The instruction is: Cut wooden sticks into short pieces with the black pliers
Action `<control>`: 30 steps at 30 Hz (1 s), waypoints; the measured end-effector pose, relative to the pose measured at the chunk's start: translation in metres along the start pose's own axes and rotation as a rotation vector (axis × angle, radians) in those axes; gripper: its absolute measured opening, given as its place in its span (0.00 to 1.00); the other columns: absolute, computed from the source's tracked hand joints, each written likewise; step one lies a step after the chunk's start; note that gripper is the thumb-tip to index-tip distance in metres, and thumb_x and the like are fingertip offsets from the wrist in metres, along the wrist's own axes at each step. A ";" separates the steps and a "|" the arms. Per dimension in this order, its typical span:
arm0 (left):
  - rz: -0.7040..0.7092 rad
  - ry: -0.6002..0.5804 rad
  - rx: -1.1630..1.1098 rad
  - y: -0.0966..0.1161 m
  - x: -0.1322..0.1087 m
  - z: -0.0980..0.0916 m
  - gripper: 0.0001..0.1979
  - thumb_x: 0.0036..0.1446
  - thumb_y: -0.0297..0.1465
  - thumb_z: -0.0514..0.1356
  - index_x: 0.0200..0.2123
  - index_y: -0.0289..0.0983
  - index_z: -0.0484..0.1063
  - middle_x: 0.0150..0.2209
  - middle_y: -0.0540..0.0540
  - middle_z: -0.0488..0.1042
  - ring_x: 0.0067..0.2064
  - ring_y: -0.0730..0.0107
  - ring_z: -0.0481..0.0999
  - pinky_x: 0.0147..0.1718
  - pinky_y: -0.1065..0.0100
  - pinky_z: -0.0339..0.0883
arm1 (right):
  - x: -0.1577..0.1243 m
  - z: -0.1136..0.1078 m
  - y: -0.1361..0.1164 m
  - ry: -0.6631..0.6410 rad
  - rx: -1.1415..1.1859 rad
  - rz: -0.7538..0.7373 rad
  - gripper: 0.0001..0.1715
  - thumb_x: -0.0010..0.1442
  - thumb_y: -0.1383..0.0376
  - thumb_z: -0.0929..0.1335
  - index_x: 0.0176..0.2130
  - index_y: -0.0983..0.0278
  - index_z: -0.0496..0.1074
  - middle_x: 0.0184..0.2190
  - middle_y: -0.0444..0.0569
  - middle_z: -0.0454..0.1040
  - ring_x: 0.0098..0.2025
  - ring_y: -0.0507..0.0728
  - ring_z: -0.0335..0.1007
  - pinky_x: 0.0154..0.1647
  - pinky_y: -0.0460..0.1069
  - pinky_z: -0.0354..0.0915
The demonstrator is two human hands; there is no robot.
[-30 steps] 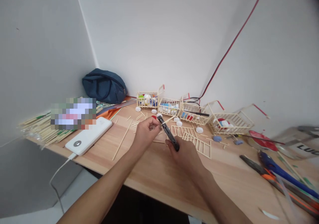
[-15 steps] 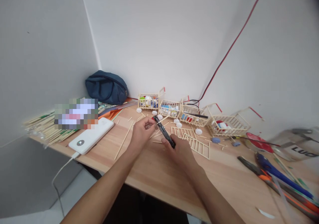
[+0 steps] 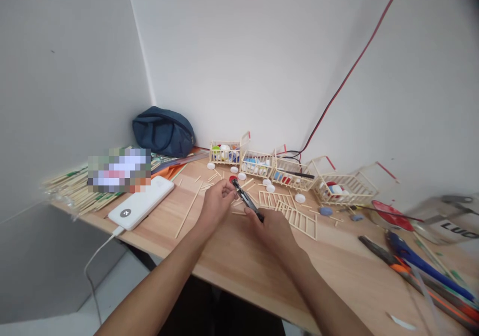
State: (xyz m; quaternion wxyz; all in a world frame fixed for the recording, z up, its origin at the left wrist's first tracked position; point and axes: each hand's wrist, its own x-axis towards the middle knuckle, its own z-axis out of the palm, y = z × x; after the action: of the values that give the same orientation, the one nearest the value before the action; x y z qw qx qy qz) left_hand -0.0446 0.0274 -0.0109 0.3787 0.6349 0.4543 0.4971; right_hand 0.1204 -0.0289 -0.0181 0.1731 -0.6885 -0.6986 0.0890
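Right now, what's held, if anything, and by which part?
The right hand grips the dark tool by its near end. What the left hand pinches, if anything, cannot be told.

black tool [image 3: 246, 198] partly hidden, lettered container [image 3: 457, 230] cut off

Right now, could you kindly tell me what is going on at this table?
Someone is working bare-handed at a wooden table. The right hand holds a dark hand tool, its far end by the left hand, whose fingers are bent close together; whether they grip anything I cannot tell. Loose sticks and flat stick panels lie near the hands. Behind them, four small stick carts with colourful bits inside stand in a row near the wall.
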 end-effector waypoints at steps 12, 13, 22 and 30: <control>-0.118 -0.024 -0.032 -0.020 0.003 -0.003 0.03 0.46 0.29 0.57 0.26 0.35 0.67 0.24 0.50 0.72 0.27 0.73 0.70 0.27 0.73 0.60 | 0.002 -0.003 0.005 -0.062 0.086 -0.015 0.37 0.59 0.41 0.53 0.20 0.64 0.69 0.18 0.50 0.71 0.22 0.55 0.65 0.23 0.47 0.50; -0.113 -0.023 -0.059 -0.019 0.003 -0.003 0.04 0.45 0.29 0.58 0.27 0.35 0.67 0.24 0.50 0.72 0.27 0.73 0.71 0.27 0.73 0.60 | 0.003 -0.006 0.007 -0.051 0.137 -0.006 0.37 0.59 0.41 0.53 0.19 0.63 0.67 0.17 0.49 0.70 0.22 0.55 0.64 0.22 0.47 0.50; 0.273 -0.333 0.456 -0.013 -0.014 0.011 0.05 0.50 0.23 0.57 0.27 0.37 0.73 0.29 0.47 0.73 0.36 0.68 0.70 0.37 0.69 0.60 | 0.009 -0.022 0.036 0.018 0.702 0.157 0.39 0.57 0.38 0.51 0.26 0.65 0.69 0.18 0.49 0.72 0.21 0.55 0.69 0.22 0.47 0.61; 0.323 -0.345 0.900 -0.012 -0.022 0.020 0.05 0.56 0.24 0.54 0.33 0.36 0.69 0.35 0.44 0.70 0.39 0.63 0.66 0.37 0.65 0.59 | 0.009 -0.020 0.034 -0.024 0.773 0.151 0.39 0.56 0.37 0.52 0.29 0.66 0.70 0.18 0.50 0.72 0.20 0.55 0.69 0.21 0.47 0.62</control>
State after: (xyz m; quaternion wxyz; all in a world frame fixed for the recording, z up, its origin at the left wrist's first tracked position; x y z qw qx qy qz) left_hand -0.0292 0.0098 -0.0330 0.0552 0.8702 0.4504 0.1920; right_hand 0.1592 -0.0210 -0.0113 0.4044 -0.6208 -0.5632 0.3660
